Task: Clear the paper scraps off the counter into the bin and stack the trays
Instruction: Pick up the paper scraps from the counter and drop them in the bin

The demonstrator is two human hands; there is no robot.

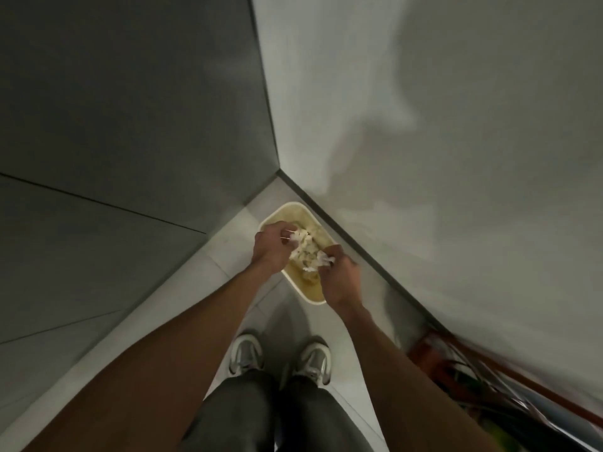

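- A clump of white paper scraps (306,251) is held between both hands, directly above the open mouth of the bin and well clear of its bottom.
- The left hand (272,247) has its grip closed on the clump's far end, fingers curled round it.
- The right hand (339,277) has its grip closed on the near end, fingertips pinching the paper.
- The clump is longer than it is wide; its long axis runs from hand to hand, from far left to near right.
- The bin (315,296) is a cream, round-cornered rectangular tub on the floor, mouth upward. Its long axis lies the same way as the clump and parallel to the skirting. Its contents are too blurred to make out.
- A dark skirting strip (359,252) runs just beside the bin at the foot of a white wall (440,125).
- A dark grey panelled surface (130,125) closes the corner on the left.
- Pale floor tiles (225,256) surround the bin.
- Two grey trainers (246,353) and grey trousers (277,415) appear below the arms.
- A blurred red-brown object (456,370) sits against the wall at lower right.
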